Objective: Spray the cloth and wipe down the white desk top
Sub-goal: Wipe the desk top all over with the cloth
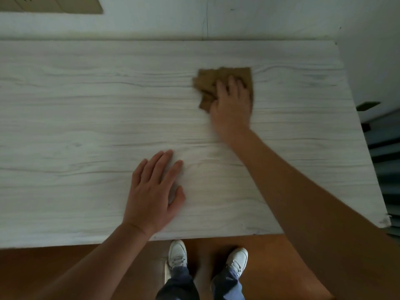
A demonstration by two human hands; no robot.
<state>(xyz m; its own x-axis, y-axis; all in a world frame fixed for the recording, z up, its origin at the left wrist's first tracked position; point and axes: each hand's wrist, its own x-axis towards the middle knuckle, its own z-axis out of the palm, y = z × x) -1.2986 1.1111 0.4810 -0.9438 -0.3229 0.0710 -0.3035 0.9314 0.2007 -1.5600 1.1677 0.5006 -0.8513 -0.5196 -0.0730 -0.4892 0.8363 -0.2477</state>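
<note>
The white wood-grain desk top (86, 118) fills most of the view. A brown cloth (211, 80) lies folded on its right-hand far part. My right hand (232, 107) presses flat on top of the cloth, fingers pointing away from me and covering its near right portion. My left hand (154, 191) rests palm down on the bare desk close to the front edge, fingers spread, holding nothing. No spray bottle is in view.
A white wall (259, 16) runs along the desk's far edge. The desk's right edge borders a dark slatted object (385, 161). Below the front edge are an orange-brown floor (65, 265) and my white shoes (177, 254).
</note>
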